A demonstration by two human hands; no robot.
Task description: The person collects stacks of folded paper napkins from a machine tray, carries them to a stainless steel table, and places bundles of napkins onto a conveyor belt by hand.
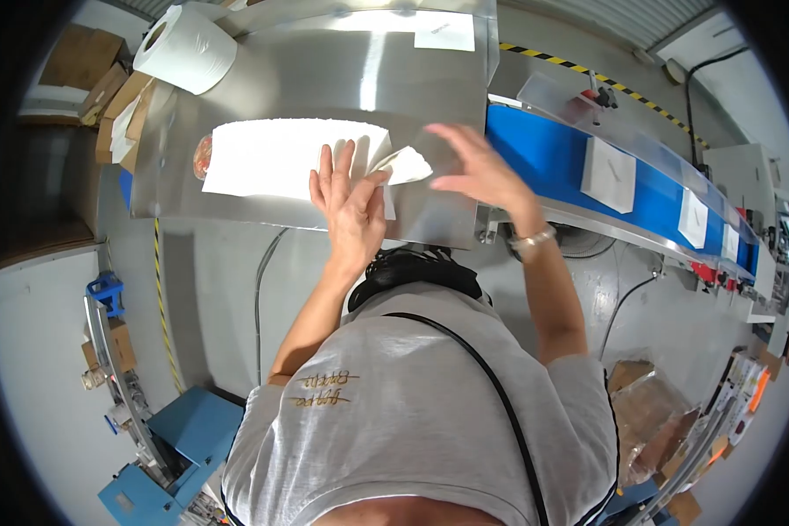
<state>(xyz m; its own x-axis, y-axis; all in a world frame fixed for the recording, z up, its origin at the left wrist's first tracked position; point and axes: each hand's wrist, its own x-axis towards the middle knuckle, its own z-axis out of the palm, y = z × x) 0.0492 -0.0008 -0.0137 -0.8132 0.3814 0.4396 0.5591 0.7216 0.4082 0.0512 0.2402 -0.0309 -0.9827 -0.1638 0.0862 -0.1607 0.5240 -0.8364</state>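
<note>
A long sheet of white paper lies on the metal table, covering most of a longish item whose red, speckled end shows at its left edge. The paper's right end is folded over into a pointed flap. My left hand lies on the paper with fingers stretched out, its thumb or forefinger touching the base of the flap. Just right of the flap, my right hand is held in the air, fingers spread and holding nothing.
A big white paper roll stands at the table's back left. A small white sheet lies at the back right. Alongside runs a blue conveyor belt carrying several white packets. Cardboard boxes sit left of the table.
</note>
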